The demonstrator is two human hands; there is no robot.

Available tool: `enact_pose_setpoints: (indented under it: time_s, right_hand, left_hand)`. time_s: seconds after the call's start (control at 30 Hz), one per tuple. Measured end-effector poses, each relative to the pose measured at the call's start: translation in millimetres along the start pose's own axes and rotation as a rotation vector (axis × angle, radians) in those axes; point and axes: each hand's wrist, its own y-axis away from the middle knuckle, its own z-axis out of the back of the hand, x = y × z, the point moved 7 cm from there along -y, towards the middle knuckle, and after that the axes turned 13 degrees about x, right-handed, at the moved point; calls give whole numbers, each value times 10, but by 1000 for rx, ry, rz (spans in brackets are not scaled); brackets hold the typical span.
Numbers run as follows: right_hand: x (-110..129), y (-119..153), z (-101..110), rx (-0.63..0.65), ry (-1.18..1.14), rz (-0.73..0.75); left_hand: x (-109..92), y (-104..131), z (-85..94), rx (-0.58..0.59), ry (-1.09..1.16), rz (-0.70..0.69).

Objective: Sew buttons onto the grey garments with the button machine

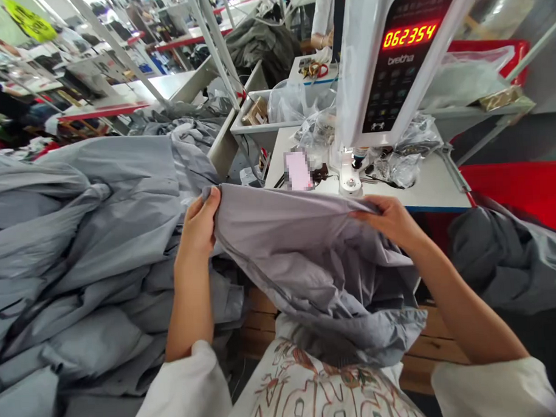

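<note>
A grey garment (297,244) is stretched between my two hands, just in front of the sewing table. My left hand (201,223) pinches its upper left corner, thumb on top. On the other side, my right hand (388,220) grips the upper edge between thumb and fingers. The cloth hangs in folds down over my lap. Right behind its top edge stands a white machine (350,178) with a round metal base, under a head with a lit red number display (409,36).
Grey garments (101,239) are heaped on the left. The white table (432,191) holds clear plastic bags (397,168) and a blurred pink item (298,170). Scissors (316,70) lie farther back. Darker cloth (498,249) hangs at right. Another person's arm (322,39) shows behind.
</note>
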Motion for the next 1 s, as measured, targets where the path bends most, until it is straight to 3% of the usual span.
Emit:
enact_pose_setpoints:
  time_s: [0.1, 0.2, 0.27, 0.37, 0.43, 0.57, 0.63, 0.7, 0.73, 0.8, 0.93, 1.0]
  right_hand:
    - [292, 140, 241, -130, 233, 35]
    - [445, 257, 403, -229, 433, 67]
    - [446, 302, 481, -284, 535, 72]
    - [282, 375, 487, -318, 652, 56]
    - [-14, 442, 305, -127, 654, 17]
    - [-953, 942, -310, 524, 529, -161]
    - [-1394, 1300, -426, 658, 497, -343]
    - [-1649, 1578, -400, 669, 468, -507]
    - [-1669, 1655, -348, 633, 444, -547]
    - [-1493, 1669, -194, 494, 368, -529]
    - [-635, 1377, 102, 247, 165, -323]
    - [-206, 1202, 258, 132, 100, -245]
  left_hand:
    - [-105, -140, -69, -7, 63, -187]
    - [-196, -236, -248, 97, 28, -267]
    - [-225, -287, -342, 156, 2, -274]
    - [-179, -341, -296, 117, 25, -237]
    - [-126, -345, -162, 79, -21, -252]
    - [102, -267, 254, 7, -491, -267]
    - [359, -201, 446, -27, -860, -108]
    - [652, -89, 470, 60, -1173, 75]
    - [762, -3, 380, 143, -1257, 99]
    - [891, 235, -30, 385, -1237, 27]
    - [889, 924, -1344, 1060, -955, -190]
    - [839, 1156, -1874, 1280, -826, -202]
